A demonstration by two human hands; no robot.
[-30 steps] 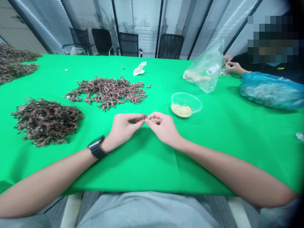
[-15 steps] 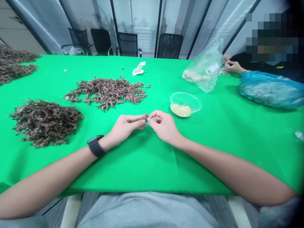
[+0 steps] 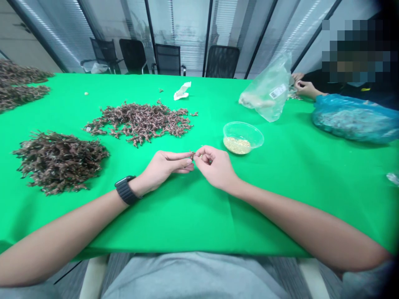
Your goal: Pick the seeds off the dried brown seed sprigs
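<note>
My left hand (image 3: 166, 166), with a dark watch on its wrist, pinches a small knobbly brown piece (image 3: 192, 155) between thumb and fingers. Against the right side of that piece, my right hand (image 3: 215, 166) is closed in a pinch; a tiny yellowish bit shows by its fingertips, too small to name. Beyond my hands lies a loose spread of similar brown pieces (image 3: 143, 120). A taller, denser heap (image 3: 62, 162) of dark brown pieces sits to the left. Right of my hands stands a clear plastic bowl (image 3: 254, 135) with small golden bits in its bottom.
A clear plastic bag (image 3: 271, 91) with a label stands at the back right, beside another person's hands (image 3: 307, 88). A blue bag (image 3: 355, 118) lies before that person. Crumpled white paper (image 3: 182, 91) is at the back; more brown heaps (image 3: 21, 85) lie far left.
Both hands hold nearly the same place and pinch, with only slight finger movement at the brown piece. The piles and bowl have not moved on the table.
</note>
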